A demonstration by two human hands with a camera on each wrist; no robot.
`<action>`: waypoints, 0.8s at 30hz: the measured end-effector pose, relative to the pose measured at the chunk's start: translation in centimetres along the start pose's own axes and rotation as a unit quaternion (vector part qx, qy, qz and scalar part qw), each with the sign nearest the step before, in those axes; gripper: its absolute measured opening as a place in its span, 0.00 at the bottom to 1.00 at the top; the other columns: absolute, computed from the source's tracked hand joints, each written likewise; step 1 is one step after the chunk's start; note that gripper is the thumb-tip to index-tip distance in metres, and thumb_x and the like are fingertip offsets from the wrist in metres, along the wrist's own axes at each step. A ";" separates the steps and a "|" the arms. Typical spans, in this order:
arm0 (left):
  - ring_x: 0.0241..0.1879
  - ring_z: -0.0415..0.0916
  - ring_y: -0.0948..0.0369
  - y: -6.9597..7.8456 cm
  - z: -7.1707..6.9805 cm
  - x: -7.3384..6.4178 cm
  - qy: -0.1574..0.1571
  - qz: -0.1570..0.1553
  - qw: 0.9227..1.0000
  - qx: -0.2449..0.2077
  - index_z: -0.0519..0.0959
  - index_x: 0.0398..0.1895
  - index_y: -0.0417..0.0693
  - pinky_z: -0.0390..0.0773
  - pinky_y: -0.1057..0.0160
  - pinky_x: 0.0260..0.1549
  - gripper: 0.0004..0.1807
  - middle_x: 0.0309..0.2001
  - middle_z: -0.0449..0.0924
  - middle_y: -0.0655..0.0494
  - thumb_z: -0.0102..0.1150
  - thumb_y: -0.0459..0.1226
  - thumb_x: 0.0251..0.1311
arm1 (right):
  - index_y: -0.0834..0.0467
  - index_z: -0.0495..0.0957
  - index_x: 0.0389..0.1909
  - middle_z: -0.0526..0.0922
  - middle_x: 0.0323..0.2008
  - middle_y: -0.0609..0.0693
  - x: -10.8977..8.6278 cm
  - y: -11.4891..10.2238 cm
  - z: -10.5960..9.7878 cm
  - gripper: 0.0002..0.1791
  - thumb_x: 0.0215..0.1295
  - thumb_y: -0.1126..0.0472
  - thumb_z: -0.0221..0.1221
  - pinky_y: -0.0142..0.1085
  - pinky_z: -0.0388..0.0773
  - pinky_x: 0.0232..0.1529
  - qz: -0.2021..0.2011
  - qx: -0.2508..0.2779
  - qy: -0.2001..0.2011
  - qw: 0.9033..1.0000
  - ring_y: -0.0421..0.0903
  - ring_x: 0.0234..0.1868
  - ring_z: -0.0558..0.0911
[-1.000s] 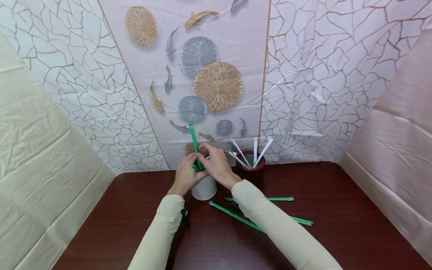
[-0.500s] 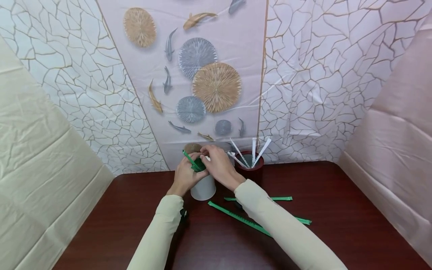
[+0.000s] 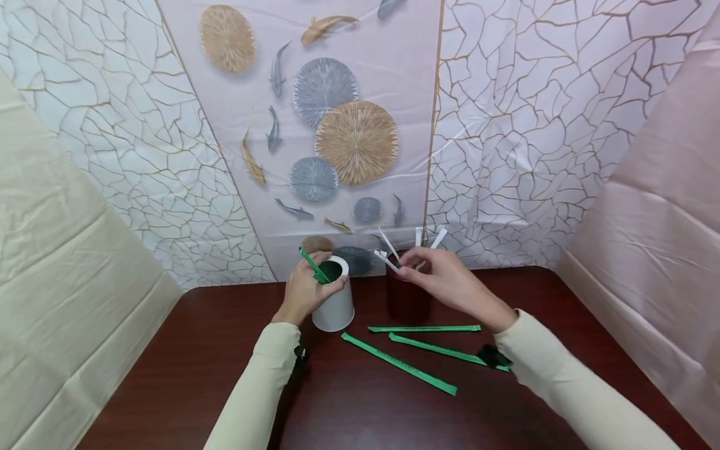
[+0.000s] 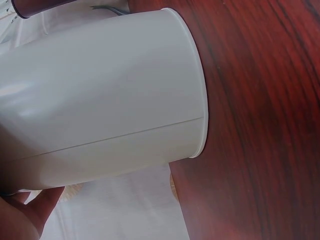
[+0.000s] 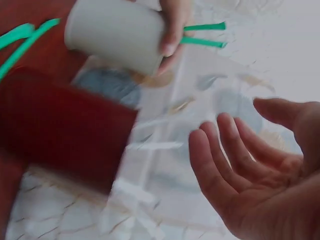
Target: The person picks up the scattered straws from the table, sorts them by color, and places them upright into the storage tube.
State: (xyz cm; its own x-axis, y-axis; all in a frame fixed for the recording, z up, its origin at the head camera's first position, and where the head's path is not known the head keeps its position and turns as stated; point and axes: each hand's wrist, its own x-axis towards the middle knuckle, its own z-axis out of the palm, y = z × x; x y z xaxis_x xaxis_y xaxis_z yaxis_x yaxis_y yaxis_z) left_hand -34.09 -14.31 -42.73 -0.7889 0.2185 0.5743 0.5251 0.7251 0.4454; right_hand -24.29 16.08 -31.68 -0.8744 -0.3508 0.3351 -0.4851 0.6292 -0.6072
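My left hand [image 3: 304,290] grips the upper side of a white can [image 3: 335,309] that stands on the table, thumb at the near rim. Slim green sticks with flat ends [image 3: 312,265] lean out of this can; the right wrist view shows two green sticks [image 5: 205,26] jutting past its rim. Over the mouth of a dark red can [image 3: 405,305] is my right hand [image 3: 447,281], with fingers loosely bent and nothing between them in the right wrist view. Several slim white sticks [image 3: 440,238] stand in the red can, partly hidden by that hand.
On the dark wooden table [image 3: 360,412], right of centre, lie three green sticks [image 3: 399,364]. A patterned cloth [image 3: 360,62] hangs right behind both cans, and plain cloth [image 3: 73,281] slopes down on either side.
A green stick that stood upright in my right fingers dropped into the white can. My right hand then left that can and moved right to the red can. The left hand kept its grip.
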 end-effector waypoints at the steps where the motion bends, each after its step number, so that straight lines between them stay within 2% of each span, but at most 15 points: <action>1: 0.64 0.76 0.42 0.0 -0.1 0.0 -0.001 0.000 1.000 0.002 0.81 0.67 0.42 0.79 0.35 0.56 0.40 0.67 0.79 0.43 0.69 0.59 0.59 | 0.57 0.86 0.48 0.89 0.39 0.47 -0.6 0.7 -0.4 0.08 0.75 0.59 0.64 0.42 0.79 0.44 0.008 -0.002 -0.014 1.000 0.44 0.40 0.85; 5: 0.65 0.76 0.43 0.0 -0.3 -0.1 -0.003 -0.001 1.000 0.005 0.81 0.67 0.42 0.79 0.35 0.56 0.40 0.67 0.79 0.43 0.68 0.60 0.59 | 0.60 0.85 0.49 0.89 0.41 0.47 -2.8 3.8 -1.1 0.09 0.75 0.59 0.64 0.42 0.79 0.45 0.027 0.001 -0.093 0.995 0.44 0.43 0.84; 7: 0.65 0.76 0.43 0.0 -0.3 -0.2 -0.001 0.000 1.000 0.008 0.81 0.67 0.42 0.79 0.35 0.56 0.40 0.67 0.79 0.44 0.68 0.59 0.59 | 0.61 0.85 0.50 0.89 0.42 0.49 -3.7 5.4 -0.9 0.10 0.74 0.60 0.64 0.41 0.80 0.42 0.048 0.017 -0.144 0.988 0.44 0.41 0.83; 10: 0.64 0.77 0.43 -0.1 -0.1 -0.3 0.004 0.003 1.000 0.007 0.81 0.67 0.43 0.79 0.36 0.55 0.39 0.67 0.79 0.44 0.68 0.59 0.59 | 0.64 0.84 0.49 0.86 0.37 0.52 -4.9 7.8 0.0 0.09 0.74 0.64 0.63 0.39 0.80 0.35 0.095 0.054 -0.199 0.974 0.46 0.36 0.81; 14: 0.64 0.77 0.43 0.0 0.1 -0.4 0.008 0.009 1.000 0.001 0.81 0.66 0.42 0.80 0.36 0.54 0.39 0.66 0.79 0.44 0.69 0.59 0.58 | 0.65 0.84 0.43 0.83 0.30 0.50 -6.5 10.5 1.8 0.05 0.70 0.68 0.65 0.36 0.76 0.31 0.128 0.050 -0.205 0.969 0.46 0.31 0.78; 17: 0.63 0.78 0.43 0.1 0.2 -0.4 0.006 0.008 1.000 0.000 0.82 0.65 0.42 0.80 0.36 0.54 0.40 0.66 0.80 0.44 0.69 0.59 0.58 | 0.61 0.83 0.38 0.81 0.27 0.46 -7.3 11.6 3.2 0.04 0.66 0.68 0.69 0.35 0.73 0.31 0.139 0.010 -0.199 0.970 0.42 0.28 0.74; 20: 0.63 0.77 0.43 0.1 0.2 -0.3 0.007 0.008 1.000 0.000 0.82 0.66 0.41 0.80 0.36 0.55 0.40 0.66 0.80 0.44 0.68 0.60 0.58 | 0.57 0.81 0.36 0.77 0.23 0.46 -7.7 11.7 4.2 0.08 0.63 0.65 0.73 0.36 0.70 0.31 0.149 -0.030 -0.190 0.970 0.42 0.25 0.71; 24: 0.63 0.77 0.43 0.1 0.1 -0.2 0.013 0.015 1.000 0.001 0.82 0.65 0.41 0.80 0.36 0.54 0.40 0.66 0.80 0.43 0.67 0.59 0.58 | 0.53 0.80 0.34 0.75 0.21 0.44 -7.6 11.1 5.2 0.09 0.64 0.64 0.73 0.36 0.69 0.30 0.124 -0.069 -0.184 0.973 0.40 0.23 0.71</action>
State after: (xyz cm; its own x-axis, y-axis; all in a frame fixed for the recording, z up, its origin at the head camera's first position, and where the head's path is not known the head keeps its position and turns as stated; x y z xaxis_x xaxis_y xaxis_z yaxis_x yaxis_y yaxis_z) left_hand -33.94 -14.22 -42.83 -0.7649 0.2231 0.6042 0.5475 0.7193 0.4275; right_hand -23.02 22.15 -44.71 -0.9167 -0.3852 -0.1059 -0.2773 0.8045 -0.5252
